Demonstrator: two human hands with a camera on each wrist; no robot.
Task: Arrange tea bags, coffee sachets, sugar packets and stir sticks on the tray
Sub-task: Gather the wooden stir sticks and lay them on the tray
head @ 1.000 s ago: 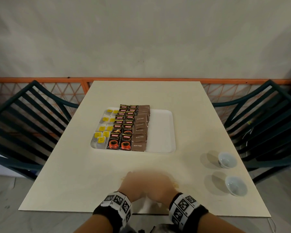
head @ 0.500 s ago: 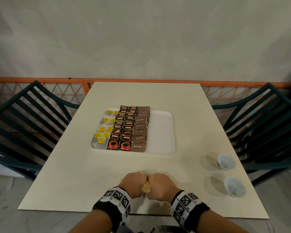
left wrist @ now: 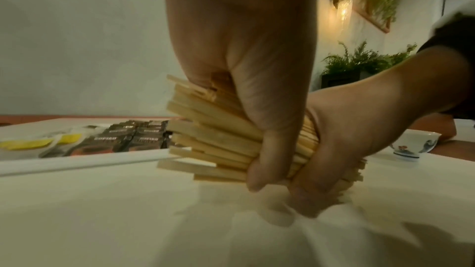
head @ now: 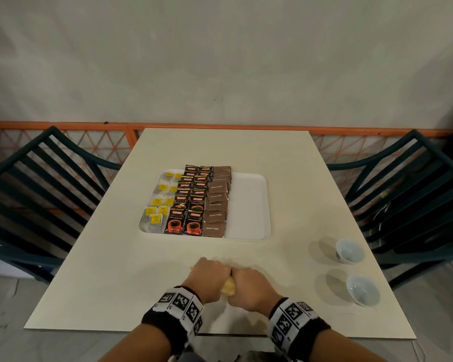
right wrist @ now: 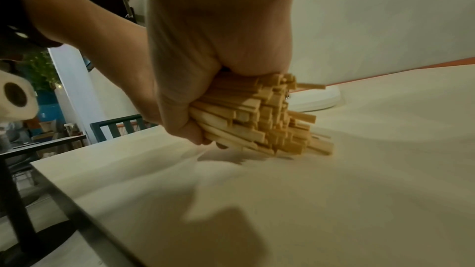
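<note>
A thick bundle of wooden stir sticks (head: 228, 290) lies low over the table near its front edge, gripped from both sides. My left hand (head: 211, 276) curls round the bundle (left wrist: 213, 139); my right hand (head: 249, 286) curls round its other part (right wrist: 257, 121). The two fists touch. Farther back sits the white tray (head: 249, 205). On it, from the left, are tea bags with yellow tags (head: 157, 205), black coffee sachets (head: 190, 202) and brown sugar packets (head: 216, 202). The tray's right part is bare.
Two small white cups (head: 349, 250) (head: 362, 290) stand at the table's right edge. Dark green slatted chairs (head: 37, 189) (head: 413, 194) flank the table (head: 115, 283). An orange rail (head: 63, 125) runs behind it.
A second ago my hands were blurred, moving together over scattered sticks. They have since closed into two fists round the bundle and hold it together in the same place.
</note>
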